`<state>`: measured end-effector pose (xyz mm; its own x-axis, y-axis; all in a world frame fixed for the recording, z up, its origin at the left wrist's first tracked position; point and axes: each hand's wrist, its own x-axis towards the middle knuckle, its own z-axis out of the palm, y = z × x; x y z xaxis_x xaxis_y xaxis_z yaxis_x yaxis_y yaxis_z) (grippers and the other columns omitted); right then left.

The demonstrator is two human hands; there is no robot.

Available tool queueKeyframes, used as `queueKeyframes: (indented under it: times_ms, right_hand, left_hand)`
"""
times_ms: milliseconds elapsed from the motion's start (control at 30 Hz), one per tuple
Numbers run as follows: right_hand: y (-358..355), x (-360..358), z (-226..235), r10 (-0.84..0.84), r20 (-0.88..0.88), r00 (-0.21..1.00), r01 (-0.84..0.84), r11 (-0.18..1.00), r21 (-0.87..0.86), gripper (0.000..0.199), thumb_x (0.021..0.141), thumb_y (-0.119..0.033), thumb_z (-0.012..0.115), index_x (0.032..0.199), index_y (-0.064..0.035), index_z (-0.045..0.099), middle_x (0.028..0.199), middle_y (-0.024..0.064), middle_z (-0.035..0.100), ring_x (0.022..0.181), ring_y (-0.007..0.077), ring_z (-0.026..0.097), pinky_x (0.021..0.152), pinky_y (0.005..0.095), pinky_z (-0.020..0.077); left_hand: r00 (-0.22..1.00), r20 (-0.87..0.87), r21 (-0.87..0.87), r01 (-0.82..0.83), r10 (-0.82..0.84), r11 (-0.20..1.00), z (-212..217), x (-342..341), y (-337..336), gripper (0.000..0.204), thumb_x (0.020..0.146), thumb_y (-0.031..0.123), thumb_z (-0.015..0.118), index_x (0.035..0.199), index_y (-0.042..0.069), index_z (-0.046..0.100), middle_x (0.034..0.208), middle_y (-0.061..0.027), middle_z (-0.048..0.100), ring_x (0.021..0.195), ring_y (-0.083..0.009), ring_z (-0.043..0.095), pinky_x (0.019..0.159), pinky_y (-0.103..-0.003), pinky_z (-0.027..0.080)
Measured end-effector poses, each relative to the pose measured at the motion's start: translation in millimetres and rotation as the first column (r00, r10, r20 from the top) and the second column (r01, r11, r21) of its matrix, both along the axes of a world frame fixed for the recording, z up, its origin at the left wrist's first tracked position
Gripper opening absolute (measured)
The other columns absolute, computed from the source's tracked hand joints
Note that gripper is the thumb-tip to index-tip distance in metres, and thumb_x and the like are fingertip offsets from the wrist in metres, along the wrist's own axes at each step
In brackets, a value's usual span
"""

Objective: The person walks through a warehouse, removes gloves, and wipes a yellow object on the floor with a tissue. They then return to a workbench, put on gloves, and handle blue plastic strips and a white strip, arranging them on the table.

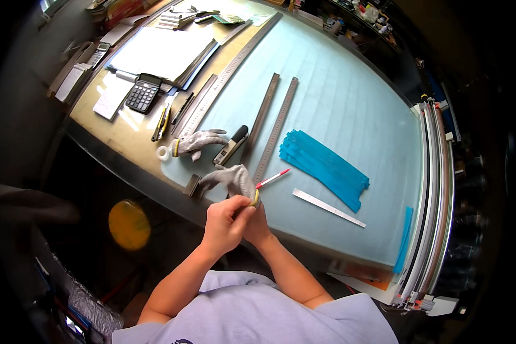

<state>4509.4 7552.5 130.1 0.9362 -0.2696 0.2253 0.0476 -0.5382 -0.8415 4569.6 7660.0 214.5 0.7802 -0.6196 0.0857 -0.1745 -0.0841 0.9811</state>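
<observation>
A grey knit work glove (235, 179) with a yellow-edged cuff is held up at the table's near edge, its fingers drooping to the left. My left hand (226, 222) pinches the cuff between thumb and fingers. Close behind it, my right hand (258, 225) is at the cuff opening, its fingers hidden by the left hand and glove. A second grey glove (199, 143) lies on the table just beyond, next to a black-and-silver stapler (231, 145). A red-and-white pen (273, 178) rests right of the held glove.
Steel rulers (276, 127) lie lengthwise on the pale blue table mat (338, 103). Blue strips (325, 166) are stacked at right, near a white strip (328, 207). Left are a utility knife (161, 122), calculator (144, 93) and papers (160, 51). A long metal rail (432, 200) borders the right side.
</observation>
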Motion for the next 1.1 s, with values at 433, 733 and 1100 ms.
queueKeyframes:
  times_ms: [433,733,1100]
  right_hand:
    - [76.7,76.4,80.9,0.058,0.268,0.962,-0.271,0.055,0.961,0.051,0.101,-0.022,0.052,0.142,0.0072,0.044,0.141,0.0155,0.053,0.122,0.0254,0.057,0.107,0.0362,0.0429]
    - [92.2,106.2,48.5,0.277,0.067,0.958,-0.252,0.712,0.655,0.045,0.094,-0.012,0.062,0.136,-0.0002,0.052,0.134,0.0167,0.057,0.128,0.0212,0.051,0.104,0.0318,0.0432]
    - [110.9,131.4,-3.1,0.28,0.155,0.947,-0.258,0.954,-0.152,0.027,0.095,-0.021,0.06,0.117,-0.0064,0.067,0.119,0.0184,0.064,0.114,0.0368,0.06,0.096,0.0408,0.0481]
  left_hand:
    - [0.937,-0.307,-0.259,-0.249,0.165,0.933,-0.3,-5.4,83.2,0.01,0.094,0.004,0.067,0.1,-0.004,0.067,0.08,0.0028,0.062,0.069,-0.0018,0.051,0.059,-0.017,0.039]
    - [0.964,-0.092,-0.229,-0.266,0.251,0.936,-7.6,-13.8,99.9,0.006,0.092,0.001,0.068,0.095,-0.004,0.07,0.076,0.0021,0.062,0.065,-0.0033,0.049,0.057,-0.02,0.039]
    - [0.948,0.093,-0.071,-0.3,0.306,0.951,-4.2,1.5,106.2,0.006,0.089,0.003,0.068,0.089,-0.003,0.067,0.072,-0.0034,0.063,0.064,-0.0096,0.055,0.06,-0.024,0.044]
